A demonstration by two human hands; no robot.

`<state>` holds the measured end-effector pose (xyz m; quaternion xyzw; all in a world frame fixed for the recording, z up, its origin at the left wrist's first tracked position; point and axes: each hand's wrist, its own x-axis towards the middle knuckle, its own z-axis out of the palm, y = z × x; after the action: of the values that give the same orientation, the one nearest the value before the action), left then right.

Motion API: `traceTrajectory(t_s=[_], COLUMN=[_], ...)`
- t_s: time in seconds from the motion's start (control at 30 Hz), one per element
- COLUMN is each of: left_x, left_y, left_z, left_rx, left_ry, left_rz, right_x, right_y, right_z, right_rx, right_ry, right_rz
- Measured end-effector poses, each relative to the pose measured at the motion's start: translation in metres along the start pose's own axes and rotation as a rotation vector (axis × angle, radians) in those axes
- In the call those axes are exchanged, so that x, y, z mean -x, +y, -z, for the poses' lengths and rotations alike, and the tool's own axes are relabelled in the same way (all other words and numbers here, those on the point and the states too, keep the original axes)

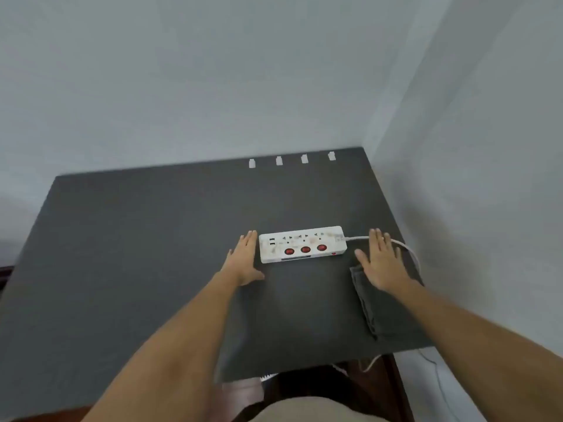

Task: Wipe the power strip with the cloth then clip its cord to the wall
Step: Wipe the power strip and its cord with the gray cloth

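A white power strip [302,244] with three red switches lies on the dark grey table [152,254]. Its white cord [409,251] runs right from the strip, curves toward the table's right edge and drops off the front. A folded dark grey cloth [380,312] lies to the right of the strip. My left hand [243,260] rests flat and open just left of the strip. My right hand [382,260] hovers flat and open over the cloth's far end, partly covering the cord. Several white cord clips [278,161] sit in a row at the base of the back wall.
Pale walls [457,147] meet in a corner at the table's back right. The table's front edge is near my body, with floor and a trailing cable [438,379] below on the right.
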<state>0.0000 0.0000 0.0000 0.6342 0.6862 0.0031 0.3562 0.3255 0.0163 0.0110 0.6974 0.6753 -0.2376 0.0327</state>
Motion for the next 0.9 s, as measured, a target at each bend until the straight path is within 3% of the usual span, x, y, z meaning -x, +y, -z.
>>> traceTrajectory(t_s=[0.2, 0.3, 0.57, 0.73, 0.9], left_x=[-0.013, -0.019, -0.034, -0.038, -0.037], left_y=[-0.011, -0.017, -0.019, -0.018, -0.021], left_z=[-0.007, -0.008, -0.009, -0.014, -0.021], left_rx=[0.178, 0.161, 0.155, 0.227, 0.222], left_ry=[0.070, 0.125, 0.154, 0.178, 0.209], left_rz=[0.029, 0.010, -0.021, -0.029, -0.049], right_x=[0.041, 0.042, 0.040, 0.038, 0.024], right_y=[0.021, 0.017, 0.017, 0.026, 0.020], right_z=[-0.061, -0.076, -0.094, -0.095, -0.069], right_rx=[-0.101, -0.175, -0.090, -0.084, -0.659], right_ry=[0.030, 0.059, 0.133, 0.202, 0.501], right_rz=[-0.468, -0.601, -0.591, -0.420, -0.301])
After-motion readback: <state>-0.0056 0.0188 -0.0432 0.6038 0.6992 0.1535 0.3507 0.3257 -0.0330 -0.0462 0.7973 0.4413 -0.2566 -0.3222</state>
